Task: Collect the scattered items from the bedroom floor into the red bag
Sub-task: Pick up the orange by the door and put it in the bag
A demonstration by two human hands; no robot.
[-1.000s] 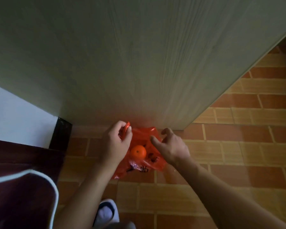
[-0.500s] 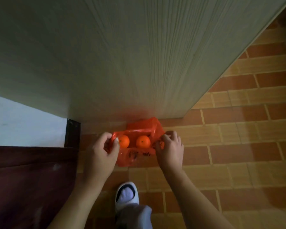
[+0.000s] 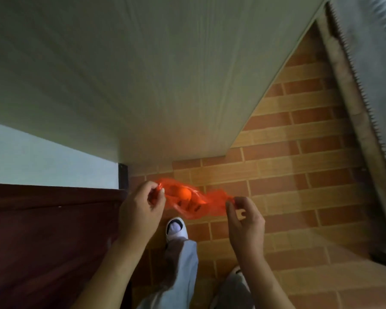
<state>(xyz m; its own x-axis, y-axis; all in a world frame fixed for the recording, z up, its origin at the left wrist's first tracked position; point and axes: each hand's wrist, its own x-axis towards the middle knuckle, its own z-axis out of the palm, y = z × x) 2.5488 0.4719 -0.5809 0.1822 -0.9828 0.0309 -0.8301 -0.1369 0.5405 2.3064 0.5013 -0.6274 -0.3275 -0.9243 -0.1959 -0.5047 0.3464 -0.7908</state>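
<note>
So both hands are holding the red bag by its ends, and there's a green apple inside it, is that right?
Not quite. The left hand and right hand do each pinch an end of the red bag, but the head view shows an orange fruit inside it, not a green apple.

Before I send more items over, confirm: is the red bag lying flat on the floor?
No, the red bag hangs stretched between the left hand and right hand.

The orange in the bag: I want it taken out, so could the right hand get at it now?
Probably not: the right hand and left hand pinch the bag stretched shut around the orange.
</note>
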